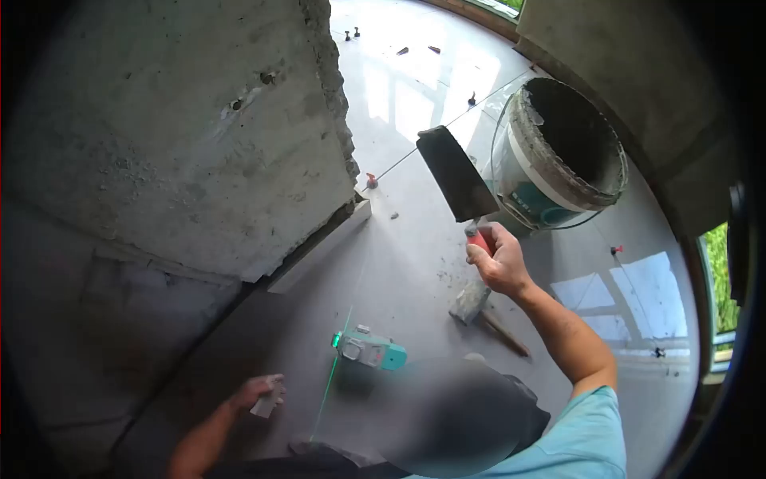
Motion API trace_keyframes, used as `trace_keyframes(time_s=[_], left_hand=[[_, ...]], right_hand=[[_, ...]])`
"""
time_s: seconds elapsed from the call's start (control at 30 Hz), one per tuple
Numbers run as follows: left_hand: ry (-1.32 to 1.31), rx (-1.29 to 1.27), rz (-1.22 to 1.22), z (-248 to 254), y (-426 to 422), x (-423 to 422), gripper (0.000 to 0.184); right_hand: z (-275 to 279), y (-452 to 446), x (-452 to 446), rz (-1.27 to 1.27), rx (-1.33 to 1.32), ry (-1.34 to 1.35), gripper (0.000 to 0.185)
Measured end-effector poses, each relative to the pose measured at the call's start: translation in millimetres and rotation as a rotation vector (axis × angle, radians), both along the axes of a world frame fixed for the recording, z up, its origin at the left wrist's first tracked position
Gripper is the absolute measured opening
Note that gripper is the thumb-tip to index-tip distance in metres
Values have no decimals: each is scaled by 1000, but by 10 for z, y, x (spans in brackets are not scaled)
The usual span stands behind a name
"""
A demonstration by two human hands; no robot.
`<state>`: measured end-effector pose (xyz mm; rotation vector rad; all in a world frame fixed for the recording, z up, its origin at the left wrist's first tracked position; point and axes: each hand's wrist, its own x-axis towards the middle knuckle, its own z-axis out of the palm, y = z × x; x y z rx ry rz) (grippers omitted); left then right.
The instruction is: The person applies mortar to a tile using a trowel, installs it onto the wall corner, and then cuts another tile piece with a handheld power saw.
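Observation:
A trowel (pixel 456 176) with a broad dark blade and a red handle is gripped in my right hand (pixel 501 259). Its blade points up and to the left, close to the left side of a mortar-crusted bucket (pixel 523 172). My left hand (pixel 254 391), at the lower left, is closed on a small pale flat piece (pixel 266 405) with straight edges; its exact kind I cannot make out. Between the hands, a teal and grey laser level (pixel 371 351) stands on the floor and throws a green line. A mallet (pixel 471 303) with a wooden handle lies below my right hand.
A rough concrete wall (pixel 199 120) with a broken edge fills the upper left, and a pale strip (pixel 327 243) runs along its foot. Red-topped tile leveling clips (pixel 372 181) and several dark ones stand on the glossy tiled floor (pixel 415 263). Windows are at the right.

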<state>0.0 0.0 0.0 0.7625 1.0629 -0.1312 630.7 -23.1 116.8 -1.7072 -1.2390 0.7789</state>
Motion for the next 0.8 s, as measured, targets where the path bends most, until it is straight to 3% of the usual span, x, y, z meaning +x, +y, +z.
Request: trace_keyframes(time_s=[0.07, 0.23, 0.3, 0.37, 0.67, 0.8], left_hand=[[29, 76, 61, 194, 277, -171, 62], [46, 168, 200, 738, 323, 112, 62], [28, 214, 214, 905, 310, 209, 64], [57, 243, 208, 1018, 268, 299, 65], [32, 223, 254, 998, 267, 444, 71], [30, 225, 226, 960, 328, 535, 71]], right_hand=[[-44, 55, -278, -161, 244, 99, 26], [-608, 241, -632, -389, 453, 101, 30], [-845, 385, -825, -312, 220, -8, 30], [-1185, 501, -869, -48, -91, -149, 29], [-1346, 645, -750, -140, -220, -13, 32], [-1245, 943, -460, -12, -203, -141, 28]])
